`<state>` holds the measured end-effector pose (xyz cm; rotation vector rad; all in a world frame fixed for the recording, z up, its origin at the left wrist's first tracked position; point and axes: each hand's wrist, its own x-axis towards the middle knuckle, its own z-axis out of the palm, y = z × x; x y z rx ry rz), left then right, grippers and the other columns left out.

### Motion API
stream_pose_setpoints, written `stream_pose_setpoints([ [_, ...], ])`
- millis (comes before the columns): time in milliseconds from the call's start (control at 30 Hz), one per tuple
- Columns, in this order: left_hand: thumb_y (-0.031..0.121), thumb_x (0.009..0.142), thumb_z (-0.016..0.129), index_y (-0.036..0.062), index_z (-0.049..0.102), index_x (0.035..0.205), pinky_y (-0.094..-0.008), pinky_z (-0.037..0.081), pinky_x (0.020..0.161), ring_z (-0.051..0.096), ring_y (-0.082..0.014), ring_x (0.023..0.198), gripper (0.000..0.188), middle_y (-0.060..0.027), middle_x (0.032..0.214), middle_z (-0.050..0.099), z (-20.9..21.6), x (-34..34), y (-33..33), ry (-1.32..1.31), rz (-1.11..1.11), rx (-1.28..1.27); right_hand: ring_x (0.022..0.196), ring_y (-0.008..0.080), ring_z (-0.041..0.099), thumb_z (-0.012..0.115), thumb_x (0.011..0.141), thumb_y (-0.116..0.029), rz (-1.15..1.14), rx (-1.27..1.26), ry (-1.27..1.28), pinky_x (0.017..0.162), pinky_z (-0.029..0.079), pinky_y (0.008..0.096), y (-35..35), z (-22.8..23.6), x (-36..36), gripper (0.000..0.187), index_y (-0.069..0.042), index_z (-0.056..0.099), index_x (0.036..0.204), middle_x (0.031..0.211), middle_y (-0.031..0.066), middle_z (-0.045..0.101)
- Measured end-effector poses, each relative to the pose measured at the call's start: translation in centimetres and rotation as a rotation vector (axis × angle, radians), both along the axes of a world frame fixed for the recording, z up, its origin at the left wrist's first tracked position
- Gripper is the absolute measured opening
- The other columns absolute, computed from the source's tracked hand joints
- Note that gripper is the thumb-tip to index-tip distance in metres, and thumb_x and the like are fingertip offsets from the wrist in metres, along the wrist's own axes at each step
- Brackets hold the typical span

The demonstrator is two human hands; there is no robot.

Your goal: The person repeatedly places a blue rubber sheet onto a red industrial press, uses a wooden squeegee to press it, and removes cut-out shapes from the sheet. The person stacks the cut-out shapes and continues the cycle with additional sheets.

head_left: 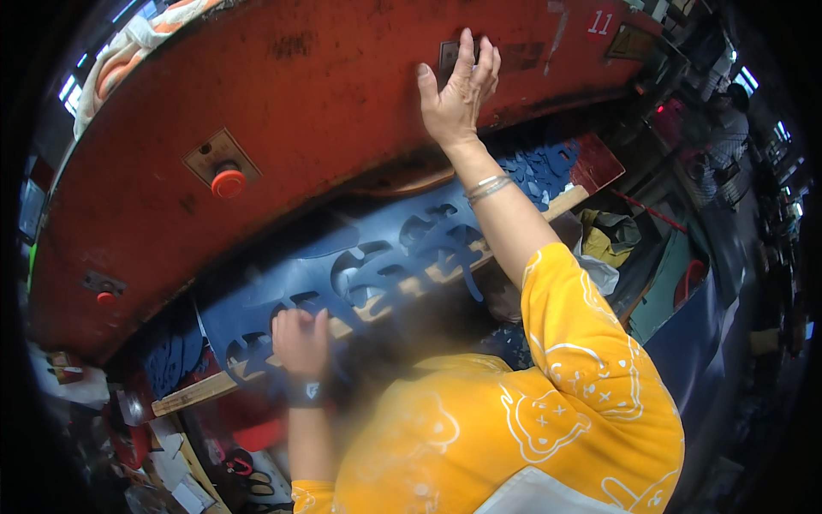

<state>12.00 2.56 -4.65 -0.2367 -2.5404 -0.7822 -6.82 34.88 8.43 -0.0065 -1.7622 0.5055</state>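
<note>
My right hand (462, 94) is raised against the front of a red machine (342, 94), its fingers spread over a small dark plate (447, 53). A bracelet circles that wrist. Below, my left hand (300, 340) rests at the near edge of a blue sheet (312, 257) with rounded openings cut through it. The left fingers are curled, and what lies under them is hidden. Loose blue strips (467, 278) of the sheet hang over a wooden bar (193, 396) along its front edge.
A red mushroom button (229, 182) juts from the machine, with a smaller red button (105, 298) lower left. Blue cut pieces (539, 167) pile up at the sheet's right end, beside a red block (597, 163). A yellow and grey cloth bundle (610, 238) lies at right.
</note>
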Motion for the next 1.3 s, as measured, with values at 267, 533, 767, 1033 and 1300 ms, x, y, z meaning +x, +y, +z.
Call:
stream_pose_setpoints([
  [267,0.022,0.075,0.076,0.0051,0.053,0.073,-0.0414,0.043,0.071,0.053,-0.0311,0.079,0.028,-0.0098,0.078,0.054,-0.7,0.2,0.4,0.067,0.135,-0.112,0.125,0.0342,0.039,0.064,0.087,-0.034,0.142,-0.036,-0.277,0.105,0.029,0.0461,8.6,-9.7,13.2,0.056,-0.009,0.046,0.134,0.133,0.0165,0.045],
  [533,0.024,0.081,0.068,0.0056,0.053,0.077,-0.0428,0.043,0.072,0.053,-0.0321,0.082,0.025,-0.0105,0.081,0.054,-1.1,0.1,0.5,0.102,0.149,-0.234,0.109,0.03,0.05,0.063,0.085,-0.03,0.128,0.139,-0.688,0.095,0.036,0.0438,12.9,-15.4,17.8,0.024,-0.01,0.065,0.099,0.105,0.0087,0.061],
  [767,0.026,0.087,0.064,0.004,0.052,0.08,-0.0442,0.042,0.073,0.052,-0.0345,0.083,0.026,-0.0135,0.083,0.053,-2.0,0.4,-0.3,0.021,0.138,-0.229,0.111,0.0305,0.049,0.06,0.087,-0.035,0.131,0.133,-0.744,0.099,0.034,0.0451,12.5,-15.1,17.9,0.03,-0.008,0.065,0.098,0.109,0.0111,0.06],
  [1033,0.025,0.087,0.064,0.0025,0.052,0.079,-0.0451,0.042,0.073,0.052,-0.0357,0.081,0.027,-0.0146,0.081,0.053,-1.9,0.7,-0.4,0.037,0.114,-0.22,0.115,0.0328,0.045,0.06,0.087,-0.042,0.126,0.161,-0.819,0.101,0.034,0.0459,11.7,-14.2,18.3,0.038,-0.007,0.062,0.102,0.113,0.0129,0.057],
  [1300,0.022,0.086,0.065,0.0019,0.05,0.081,-0.0436,0.041,0.072,0.051,-0.0351,0.081,0.025,-0.0143,0.081,0.05,-1.2,-0.7,-2.0,-0.161,0.001,-0.217,0.116,0.0275,0.054,0.065,0.081,-0.05,0.005,0.056,-1.676,0.098,0.04,0.0411,12.5,-5.1,12.6,0.05,-0.009,0.066,0.109,0.119,0.0137,0.062],
])
